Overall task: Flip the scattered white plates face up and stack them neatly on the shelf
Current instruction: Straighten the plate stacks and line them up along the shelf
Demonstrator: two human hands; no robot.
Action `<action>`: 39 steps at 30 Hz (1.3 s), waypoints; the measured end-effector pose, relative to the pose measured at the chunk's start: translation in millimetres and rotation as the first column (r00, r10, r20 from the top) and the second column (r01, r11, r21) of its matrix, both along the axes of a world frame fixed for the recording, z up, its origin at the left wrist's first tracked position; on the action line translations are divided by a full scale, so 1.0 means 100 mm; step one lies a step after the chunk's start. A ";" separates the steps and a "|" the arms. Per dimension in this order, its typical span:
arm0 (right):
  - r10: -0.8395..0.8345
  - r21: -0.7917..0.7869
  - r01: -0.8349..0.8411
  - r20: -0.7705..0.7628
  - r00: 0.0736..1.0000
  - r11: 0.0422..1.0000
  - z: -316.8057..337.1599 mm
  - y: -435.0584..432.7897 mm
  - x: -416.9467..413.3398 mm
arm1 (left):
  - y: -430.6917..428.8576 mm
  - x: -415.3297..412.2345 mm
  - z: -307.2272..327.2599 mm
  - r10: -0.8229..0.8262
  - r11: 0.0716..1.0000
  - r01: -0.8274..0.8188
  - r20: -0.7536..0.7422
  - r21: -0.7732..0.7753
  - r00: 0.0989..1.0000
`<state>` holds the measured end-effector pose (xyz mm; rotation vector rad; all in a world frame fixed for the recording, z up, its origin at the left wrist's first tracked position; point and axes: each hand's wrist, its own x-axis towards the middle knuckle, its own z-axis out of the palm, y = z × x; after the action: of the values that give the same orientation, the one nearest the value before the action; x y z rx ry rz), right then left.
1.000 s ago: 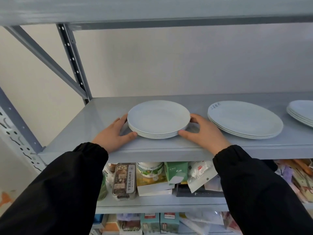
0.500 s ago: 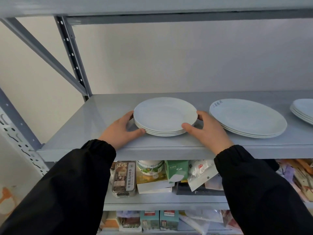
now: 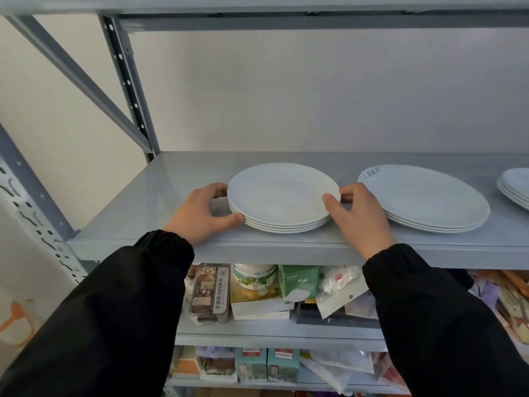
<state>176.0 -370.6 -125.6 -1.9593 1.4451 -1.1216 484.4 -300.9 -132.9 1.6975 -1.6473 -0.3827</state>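
A stack of several small white plates (image 3: 282, 194) rests face up on the grey metal shelf (image 3: 160, 207). My left hand (image 3: 200, 214) grips the stack's left rim, thumb at the front, fingers behind. On the right rim my right hand (image 3: 357, 214) holds the same stack, its thumb lying on the top plate. A stack of larger white plates (image 3: 429, 199) sits just to the right, with writing on its far rim. A third white stack (image 3: 515, 187) is cut off at the right edge.
An upper shelf beam (image 3: 286, 18) runs overhead. A perforated upright and diagonal brace (image 3: 126, 81) stand at the back left. The lower shelf (image 3: 272, 330) holds boxes, a tin and packets. Bare shelf surface lies left of the held stack.
Both hands have slid the small stack to the right and further back on the shelf, closer to the larger stack. The right thumb now lies on the top plate.
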 end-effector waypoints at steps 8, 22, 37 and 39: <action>0.012 0.002 -0.012 -0.027 1.000 1.000 -0.05 -0.06 -0.04 | 0.02 -0.04 0.02 0.017 1.000 -0.018 0.050 0.025 0.999; 0.154 -0.480 -0.139 -0.008 0.988 0.866 0.25 -0.03 -1.36 | 0.13 -1.33 0.44 0.169 0.864 -0.287 -0.298 -0.414 0.940; 0.227 0.154 -0.189 -0.293 0.929 0.970 0.08 -0.97 -2.90 | -0.64 -2.93 0.09 -0.092 0.994 0.098 -0.124 0.043 0.988; 0.245 0.157 -0.206 -0.297 0.923 0.966 0.04 -0.98 -2.92 | -0.66 -2.88 0.09 -0.099 0.993 0.105 -0.106 0.053 0.989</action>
<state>-115.6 -468.1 -121.4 -2.2207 1.3555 -0.6247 196.1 -366.7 -123.8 1.6116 -1.6656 -0.5635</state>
